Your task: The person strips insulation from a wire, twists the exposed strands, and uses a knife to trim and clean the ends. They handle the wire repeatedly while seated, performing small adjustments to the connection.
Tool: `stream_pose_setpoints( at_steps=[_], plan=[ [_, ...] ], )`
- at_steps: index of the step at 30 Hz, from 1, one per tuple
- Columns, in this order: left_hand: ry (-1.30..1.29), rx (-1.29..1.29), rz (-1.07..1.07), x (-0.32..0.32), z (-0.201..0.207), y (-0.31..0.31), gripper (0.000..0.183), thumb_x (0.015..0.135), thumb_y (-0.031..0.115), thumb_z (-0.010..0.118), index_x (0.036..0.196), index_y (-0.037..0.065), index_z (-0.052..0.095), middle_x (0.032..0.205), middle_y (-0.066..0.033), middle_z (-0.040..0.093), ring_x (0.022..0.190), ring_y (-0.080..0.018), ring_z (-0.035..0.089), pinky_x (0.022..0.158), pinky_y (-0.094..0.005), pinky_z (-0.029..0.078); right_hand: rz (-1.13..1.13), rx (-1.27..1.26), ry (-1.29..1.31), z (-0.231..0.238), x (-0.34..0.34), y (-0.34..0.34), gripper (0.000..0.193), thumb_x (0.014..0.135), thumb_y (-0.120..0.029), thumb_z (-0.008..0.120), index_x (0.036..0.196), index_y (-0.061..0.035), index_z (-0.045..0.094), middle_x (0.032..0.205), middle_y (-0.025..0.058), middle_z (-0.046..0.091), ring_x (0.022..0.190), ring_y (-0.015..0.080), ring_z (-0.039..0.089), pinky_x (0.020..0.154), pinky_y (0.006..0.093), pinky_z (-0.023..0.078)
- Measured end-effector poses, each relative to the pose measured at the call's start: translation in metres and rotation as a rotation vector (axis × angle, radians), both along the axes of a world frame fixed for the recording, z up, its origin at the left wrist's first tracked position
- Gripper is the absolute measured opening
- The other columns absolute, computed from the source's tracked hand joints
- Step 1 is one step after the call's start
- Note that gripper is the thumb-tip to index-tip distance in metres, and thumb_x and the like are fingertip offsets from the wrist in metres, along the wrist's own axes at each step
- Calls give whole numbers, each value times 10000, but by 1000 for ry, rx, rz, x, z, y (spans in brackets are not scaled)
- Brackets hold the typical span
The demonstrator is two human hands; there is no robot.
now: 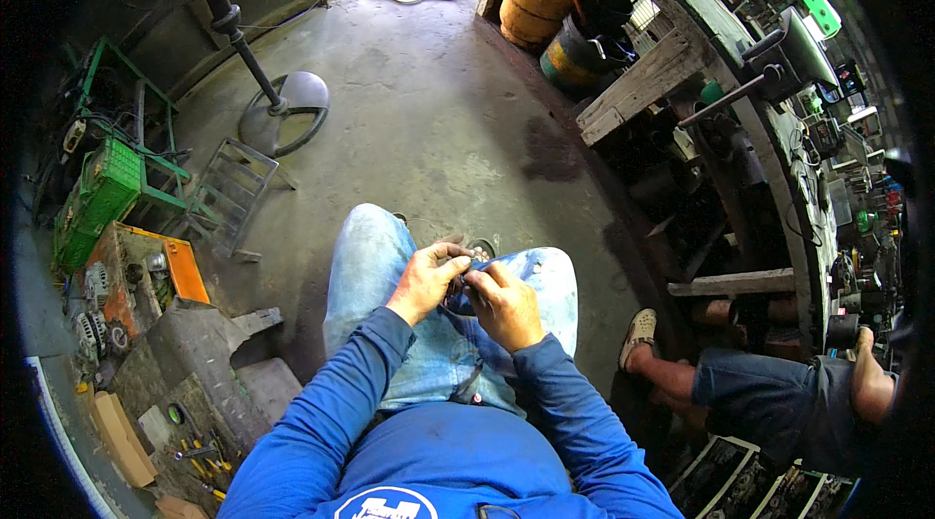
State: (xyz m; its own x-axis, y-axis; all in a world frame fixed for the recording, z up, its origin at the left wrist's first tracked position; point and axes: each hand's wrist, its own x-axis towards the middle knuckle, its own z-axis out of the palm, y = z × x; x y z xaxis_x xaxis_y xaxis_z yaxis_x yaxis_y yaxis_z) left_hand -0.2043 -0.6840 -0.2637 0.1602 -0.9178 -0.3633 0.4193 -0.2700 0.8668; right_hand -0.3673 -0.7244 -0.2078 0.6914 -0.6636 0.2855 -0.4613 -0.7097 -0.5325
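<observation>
Above my lap, my left hand [426, 279] and my right hand [506, 305] meet with fingers bent and pinched together. Between them is a small dark part [456, 299], mostly covered by the fingers, so its kind cannot be made out. Both hands appear to grip it. My forearms, in blue sleeves, come up from the lower edge over my light blue jeans [362, 276].
At left stand a pedestal fan [226, 20], a metal rack seat [232, 196], a green crate [109, 190] and a cluttered tool bench [185, 373]. A workbench [779, 188] runs along the right, with a gas cylinder [534, 5] beyond. Another person's leg [750, 388] is at right.
</observation>
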Motion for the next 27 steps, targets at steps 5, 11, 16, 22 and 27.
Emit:
stream_pose_setpoints(
  at_steps=[5, 11, 16, 22, 27],
  plan=[
    [-36, 92, 26, 1, -2, -3, 206, 973, 177, 636, 1114, 27, 655, 943, -55, 696, 741, -139, 668, 659, -277, 557, -59, 63, -42, 3, 1, 4, 212, 820, -112, 783, 1017, -91, 705, 897, 99, 673, 735, 284, 694, 617, 366, 555],
    [26, 88, 61, 0, -11, -4, 205, 976, 186, 637, 1129, 51, 648, 952, -41, 689, 753, -130, 658, 653, -275, 544, -154, 10, -117, -5, -1, 14, 228, 824, -125, 788, 1043, -101, 727, 909, 98, 700, 715, 275, 697, 601, 353, 556],
    [266, 145, 75, 4, -12, -3, 144, 984, 178, 631, 1097, 89, 631, 960, -28, 689, 822, -137, 665, 694, -278, 548, -79, -137, -22, -7, -10, 22, 290, 804, -100, 771, 1089, -140, 736, 949, 110, 704, 703, 255, 684, 594, 349, 552],
    [425, 29, 40, 6, -7, -4, 122, 991, 143, 615, 1100, 99, 647, 949, -20, 690, 831, -148, 680, 709, -291, 561, -19, -193, 35, -6, -12, 19, 468, 745, -47, 722, 1189, -192, 720, 1066, 147, 698, 762, 266, 691, 643, 364, 564],
    [568, -41, -35, 10, -4, -1, 148, 999, 118, 596, 1132, 87, 653, 1086, -94, 711, 904, -171, 691, 793, -323, 573, 7, -236, -5, -3, -17, 17, 503, 729, -30, 725, 1205, -192, 715, 1101, 167, 697, 766, 272, 691, 660, 367, 568]
  ],
)
